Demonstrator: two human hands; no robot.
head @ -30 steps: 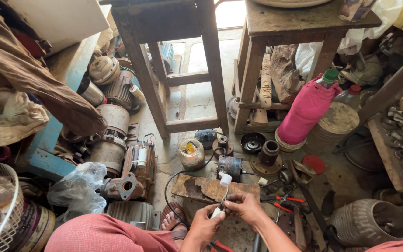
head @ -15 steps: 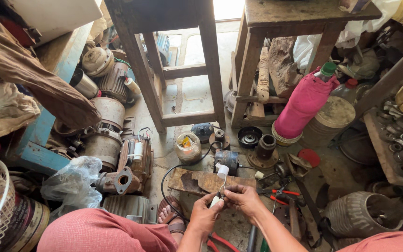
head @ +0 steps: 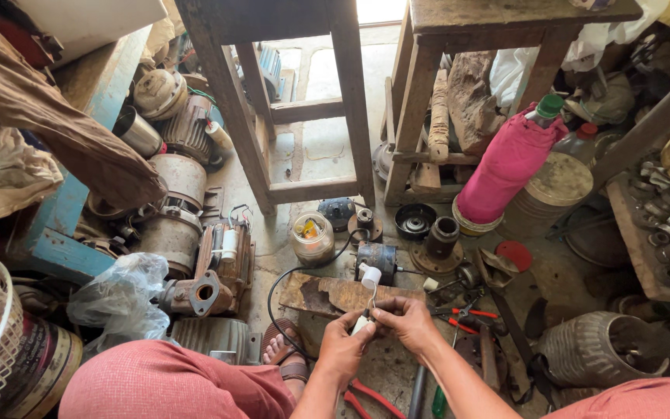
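My left hand (head: 345, 344) and my right hand (head: 407, 320) meet low in the middle of the head view. Together they pinch a small white part (head: 360, 322) with a thin wire rising to a white cylindrical cap (head: 370, 275). A black cable (head: 282, 285) loops from the hands toward a small dark motor (head: 375, 258) on the floor. Beneath the hands lies a rusty metal plate (head: 327, 295). My knees in red cloth (head: 172, 382) frame the bottom edge, with one sandalled foot (head: 282, 351) showing.
Old electric motors (head: 219, 268) and housings crowd the left floor. A glass jar (head: 312, 237) stands ahead. Two wooden stools (head: 292, 116) rise behind. A bottle in pink cloth (head: 505, 163), red-handled pliers (head: 463, 318), a ribbed metal can (head: 587, 349) and a plastic bag (head: 118, 291) lie around.
The view has tilted slightly downward and the hands sit a little higher in it. Both hands keep working the same white part; nothing has been let go.
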